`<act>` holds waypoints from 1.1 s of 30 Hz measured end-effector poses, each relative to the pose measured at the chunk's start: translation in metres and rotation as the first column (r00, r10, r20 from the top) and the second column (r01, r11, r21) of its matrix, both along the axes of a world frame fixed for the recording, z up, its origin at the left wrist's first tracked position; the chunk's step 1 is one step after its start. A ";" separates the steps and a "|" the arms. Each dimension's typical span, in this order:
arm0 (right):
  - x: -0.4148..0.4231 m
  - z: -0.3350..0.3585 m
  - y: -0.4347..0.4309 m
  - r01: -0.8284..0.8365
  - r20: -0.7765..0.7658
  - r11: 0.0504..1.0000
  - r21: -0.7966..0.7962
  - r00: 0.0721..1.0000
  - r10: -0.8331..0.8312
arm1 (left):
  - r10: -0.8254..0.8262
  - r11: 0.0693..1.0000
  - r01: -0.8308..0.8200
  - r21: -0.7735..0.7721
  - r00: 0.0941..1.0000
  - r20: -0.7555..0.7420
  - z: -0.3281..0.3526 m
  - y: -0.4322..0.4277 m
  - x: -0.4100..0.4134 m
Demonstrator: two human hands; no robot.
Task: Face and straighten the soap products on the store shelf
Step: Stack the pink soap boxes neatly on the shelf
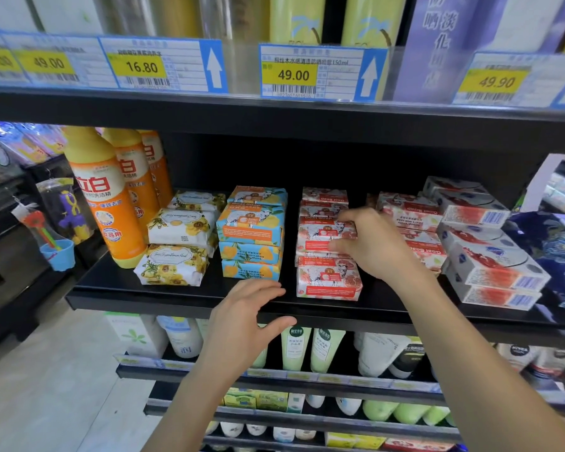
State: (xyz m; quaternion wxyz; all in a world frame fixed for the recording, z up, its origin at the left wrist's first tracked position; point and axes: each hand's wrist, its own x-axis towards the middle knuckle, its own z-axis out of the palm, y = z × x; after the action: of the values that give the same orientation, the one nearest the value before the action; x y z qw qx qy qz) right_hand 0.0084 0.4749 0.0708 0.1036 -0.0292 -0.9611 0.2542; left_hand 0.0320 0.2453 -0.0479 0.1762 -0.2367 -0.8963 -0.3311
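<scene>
hanging toys (59, 223): far left, beside the shelf end, in clear packs.
shelf (111, 288): black board, middle tier, carries all the soap.
orange bottles (101, 197): three upright at the shelf's left end, one behind another.
price tags (141, 66): yellow-and-blue, along the rail of the tier above.
sunflower soaps (173, 265): white wrapped bars just right of the bottles, loosely piled; front one sits low and skewed.
lemon soap stack (252, 233): blue-yellow packs, stacked; top packs tilted, not square with the lower ones.
left hand (242, 324): at the shelf's front edge below the lemon soap stack, fingers spread and relaxed, holding nothing; contact with the edge can't be told.
tubes (307, 350): green and white, on the tier below.
red goat soap stack (327, 282): pink-red packs right of the lemon ones, gap between; bottom pack faces forward.
held pack (317, 238): upper pack of that stack, slightly askew.
right hand (372, 243): fingers curled over the held pack's top, thumb on its front, gripping it from the right.
second red stack (418, 216): same soap, partly behind the right hand, print upside down.
white boxes (490, 256): pomegranate print, stacked, angled to the right.
dark floral pack (555, 249): far right, beside the white boxes.
</scene>
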 end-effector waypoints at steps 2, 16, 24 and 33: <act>0.002 -0.002 0.001 0.009 -0.017 1.000 -0.004 1.000 -0.009 | 0.001 1.000 -0.001 0.003 1.000 -0.008 -0.002 0.000 -0.001; 0.005 0.035 0.109 0.182 -0.016 0.974 0.132 0.983 -0.181 | 0.014 1.000 -0.014 0.004 1.000 0.016 -0.003 0.003 0.000; -0.017 0.036 0.142 0.084 0.140 0.950 0.301 0.981 -0.132 | 0.040 0.998 -0.044 0.042 0.996 0.079 -0.001 0.007 0.008; -0.011 0.031 0.150 0.064 0.014 0.958 0.279 0.997 -0.070 | 0.056 0.960 -0.067 0.271 0.997 0.045 0.036 0.028 0.031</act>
State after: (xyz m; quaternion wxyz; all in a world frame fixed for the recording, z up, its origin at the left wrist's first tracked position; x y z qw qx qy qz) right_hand -0.0029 0.6253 0.1014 0.1038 -0.0499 -0.9869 0.1126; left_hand 0.0632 0.2738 -0.0122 0.2006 -0.1761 -0.8524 -0.4497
